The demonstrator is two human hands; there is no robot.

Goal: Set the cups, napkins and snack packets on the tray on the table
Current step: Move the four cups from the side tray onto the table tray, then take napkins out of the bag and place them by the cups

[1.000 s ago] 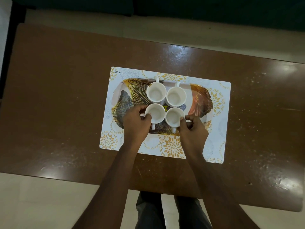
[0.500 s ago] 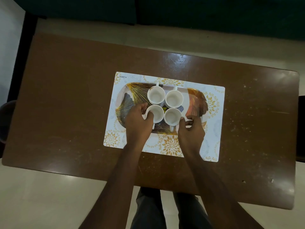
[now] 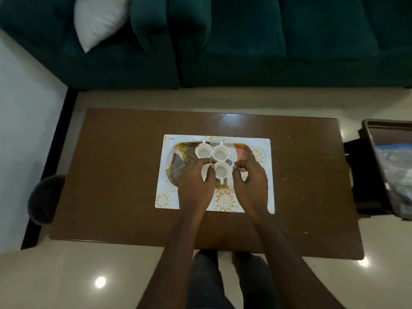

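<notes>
Your L hand (image 3: 194, 186) curls over near-left cup (image 3: 205, 173) on the tray (image 3: 244, 150); can't tell if fingers (image 3: 204, 162) grip it. R hand (image 3: 252, 181) loosely curled, empty, just beside near-right cup (image 3: 221, 170).

readable text: none | placemat (image 3: 167, 201) far-left corner: 1 small printed word, too blurred to read

I log a teal sofa (image 3: 245, 41) beyond the brown table (image 3: 116, 175), white cushion (image 3: 98, 21) on its left end, white wall (image 3: 20, 103) at left, glossy cream floor (image 3: 66, 275) showing glare spots (image 3: 100, 282).
</notes>
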